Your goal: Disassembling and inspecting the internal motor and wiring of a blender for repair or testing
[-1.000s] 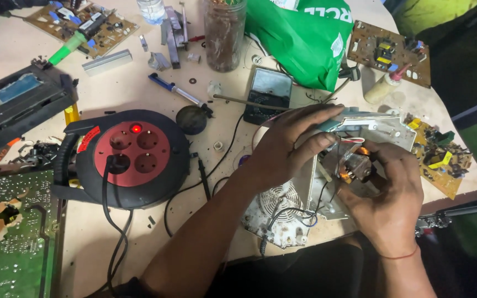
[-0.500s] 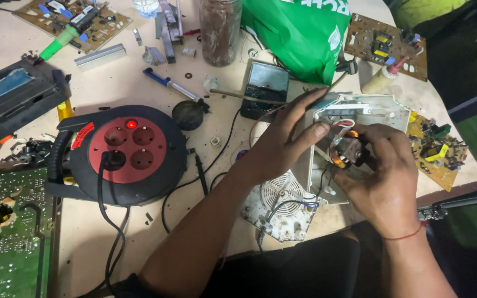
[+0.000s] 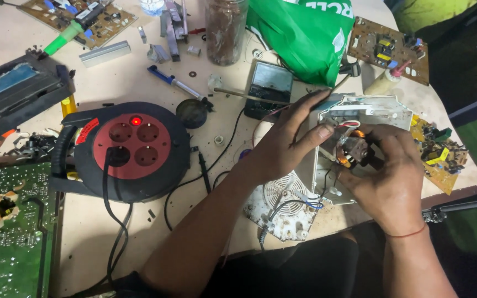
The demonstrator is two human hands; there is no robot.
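Observation:
An opened white plastic appliance housing (image 3: 368, 107) lies on the table at the right, with wires trailing to a round white grille part (image 3: 282, 201) at the table's near edge. My left hand (image 3: 285, 140) rests on the housing's left edge, thumb pressed on its rim. My right hand (image 3: 390, 179) grips a small motor with copper windings (image 3: 354, 149) inside the housing. The lower part of the housing is hidden under both hands.
A red and black cable reel with sockets (image 3: 131, 149) sits left of centre, its cable running off the near edge. A multimeter (image 3: 270, 88), a green bag (image 3: 305, 33), a jar (image 3: 226, 30), several circuit boards (image 3: 388, 47) and a soldering tool (image 3: 178, 85) crowd the table.
The view shifted slightly. My right hand has moved a little up and deeper into the housing around the motor; my left hand keeps its hold on the housing's edge.

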